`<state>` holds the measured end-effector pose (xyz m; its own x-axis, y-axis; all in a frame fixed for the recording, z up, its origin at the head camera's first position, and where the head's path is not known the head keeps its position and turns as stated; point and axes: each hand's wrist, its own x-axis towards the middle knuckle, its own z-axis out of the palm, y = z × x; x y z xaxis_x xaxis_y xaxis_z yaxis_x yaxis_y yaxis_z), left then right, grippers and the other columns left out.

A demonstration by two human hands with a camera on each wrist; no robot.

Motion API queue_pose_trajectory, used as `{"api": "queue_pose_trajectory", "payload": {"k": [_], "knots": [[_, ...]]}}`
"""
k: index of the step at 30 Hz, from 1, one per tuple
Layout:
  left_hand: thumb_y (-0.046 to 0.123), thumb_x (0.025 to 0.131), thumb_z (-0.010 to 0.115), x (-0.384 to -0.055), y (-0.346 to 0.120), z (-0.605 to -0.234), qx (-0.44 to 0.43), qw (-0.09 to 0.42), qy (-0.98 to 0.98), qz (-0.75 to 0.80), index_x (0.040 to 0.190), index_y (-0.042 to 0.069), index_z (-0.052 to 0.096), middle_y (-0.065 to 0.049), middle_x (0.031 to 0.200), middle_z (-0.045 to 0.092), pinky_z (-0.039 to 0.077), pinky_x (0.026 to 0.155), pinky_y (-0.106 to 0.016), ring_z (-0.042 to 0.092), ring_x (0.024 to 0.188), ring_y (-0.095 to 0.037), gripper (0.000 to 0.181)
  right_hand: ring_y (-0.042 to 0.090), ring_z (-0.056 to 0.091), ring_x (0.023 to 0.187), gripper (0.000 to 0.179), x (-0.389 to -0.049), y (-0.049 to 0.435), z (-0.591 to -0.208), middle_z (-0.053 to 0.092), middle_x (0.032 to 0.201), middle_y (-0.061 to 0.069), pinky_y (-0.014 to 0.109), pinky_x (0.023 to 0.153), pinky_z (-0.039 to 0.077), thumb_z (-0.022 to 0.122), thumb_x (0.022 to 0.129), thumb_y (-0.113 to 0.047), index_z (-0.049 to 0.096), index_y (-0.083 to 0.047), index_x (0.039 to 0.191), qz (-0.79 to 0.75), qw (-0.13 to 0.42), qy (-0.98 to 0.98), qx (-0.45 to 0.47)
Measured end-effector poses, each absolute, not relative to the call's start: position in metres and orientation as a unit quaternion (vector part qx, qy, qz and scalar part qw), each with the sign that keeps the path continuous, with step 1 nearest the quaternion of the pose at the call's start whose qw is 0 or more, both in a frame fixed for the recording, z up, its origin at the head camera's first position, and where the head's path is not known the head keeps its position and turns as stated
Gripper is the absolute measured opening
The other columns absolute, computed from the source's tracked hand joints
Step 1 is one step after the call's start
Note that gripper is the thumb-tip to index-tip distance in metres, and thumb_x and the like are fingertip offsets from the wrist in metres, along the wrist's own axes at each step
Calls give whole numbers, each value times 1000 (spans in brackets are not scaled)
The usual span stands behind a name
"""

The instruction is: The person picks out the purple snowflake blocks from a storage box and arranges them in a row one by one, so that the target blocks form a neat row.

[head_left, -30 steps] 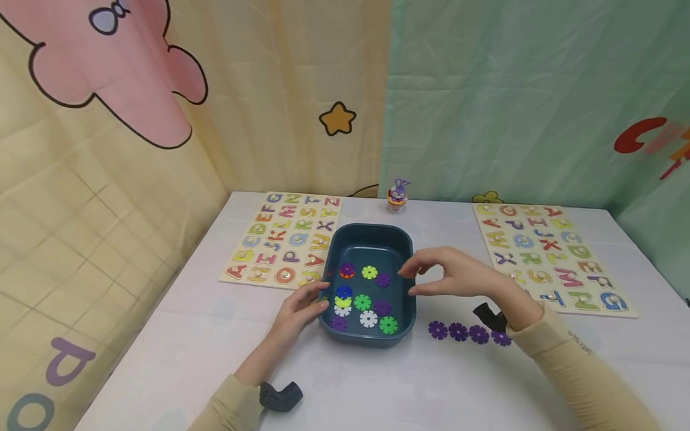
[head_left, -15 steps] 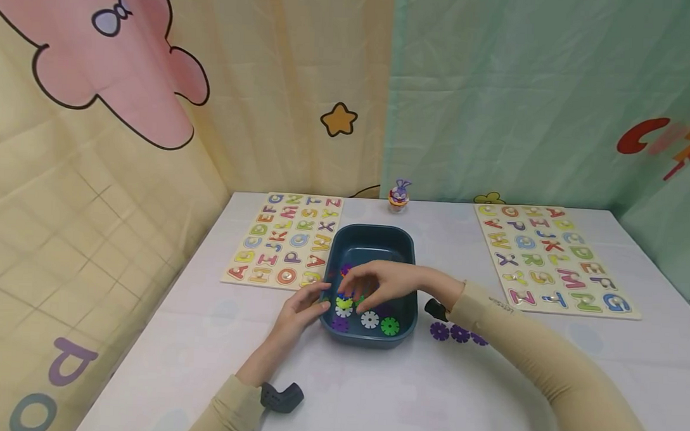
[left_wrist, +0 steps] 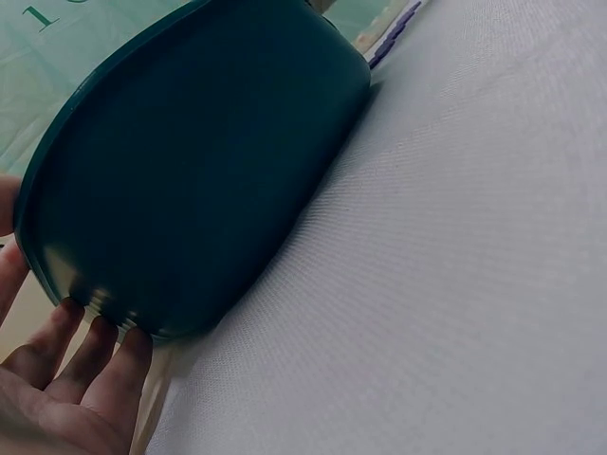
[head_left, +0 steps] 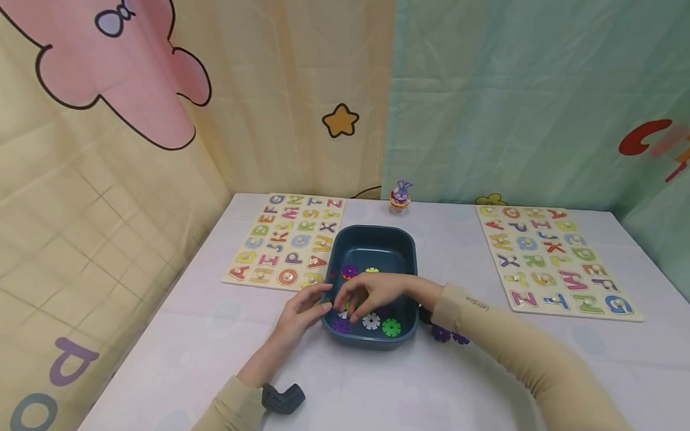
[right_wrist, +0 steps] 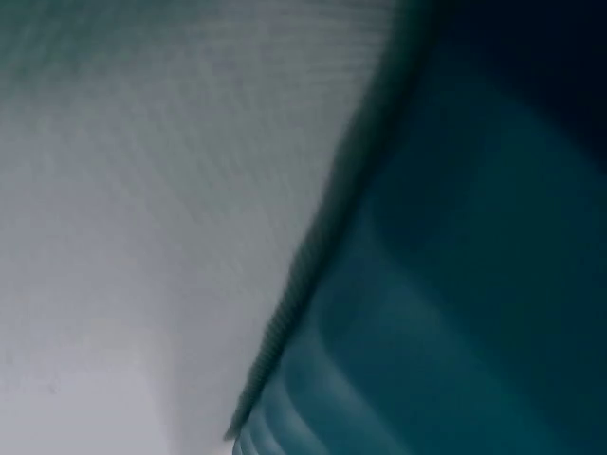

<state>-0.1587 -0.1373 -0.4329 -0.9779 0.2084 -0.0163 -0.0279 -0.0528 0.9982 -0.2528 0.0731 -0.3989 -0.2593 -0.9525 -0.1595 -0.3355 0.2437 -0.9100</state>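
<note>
A dark teal plastic bin [head_left: 373, 235] stands mid-table with flower-shaped plastic discs inside. My left hand [head_left: 303, 312] holds its left side at the rim; in the left wrist view its fingertips [left_wrist: 133, 341] meet the outer wall. My right hand [head_left: 373, 291] reaches into the bin, fingers bent down over discs near the left wall; I cannot tell whether it pinches one. Around it show a white disc [head_left: 371, 321], a green disc [head_left: 391, 327], and a purple disc [head_left: 341, 326]. The right wrist view shows only the blurred bin wall [right_wrist: 455, 313] and table.
Purple discs [head_left: 440, 333] lie in a row right of the bin, partly under the right sleeve. Alphabet puzzle boards lie at the left [head_left: 287, 239] and right [head_left: 554, 261]. A small purple rabbit figure [head_left: 400, 197] stands at the back edge before the curtains.
My right hand has moved left from the bin's right rim, down into it over the discs near the left wall. The left hand stays at the rim.
</note>
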Motion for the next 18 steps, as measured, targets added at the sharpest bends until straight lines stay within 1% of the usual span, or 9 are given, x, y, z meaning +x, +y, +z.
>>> {"api": "queue_pose_trajectory", "payload": {"k": [3,6,9,15,18], "knots": [[15,88,64,-159,-138,-432,66,82,684,722,128,5,54,-11,150,30,35,105,-46,30,136,-29,42,20,63,93,37,-253,72,-401,61,114,11,31,86,53,68,82,1,59,2,118,-385,377,704,-463],[15,88,63,-159,-138,-432,67,82,687,719,128,5,53,-11,150,30,35,105,-46,30,136,-29,42,15,61,87,37,-253,70,-402,63,108,7,29,82,54,71,81,-1,62,-2,117,-367,367,718,-464],[15,88,63,-159,-138,-432,66,82,688,718,128,5,53,-11,150,30,35,105,-46,30,136,-29,42,13,59,83,37,-253,69,-402,65,100,3,27,77,54,73,80,-3,64,-7,115,-346,363,728,-467],[15,88,63,-159,-138,-433,66,86,687,719,128,6,54,-10,149,32,35,105,-46,31,136,-29,42,9,55,79,38,-251,68,-403,65,102,-7,22,70,50,77,76,-5,67,-12,112,-314,356,740,-477],[15,88,63,-159,-138,-433,67,88,687,718,128,6,53,-10,149,32,34,106,-46,31,136,-29,42,8,53,77,37,-250,68,-404,64,99,-9,21,68,49,78,75,-7,69,-14,111,-298,349,745,-484]]}}
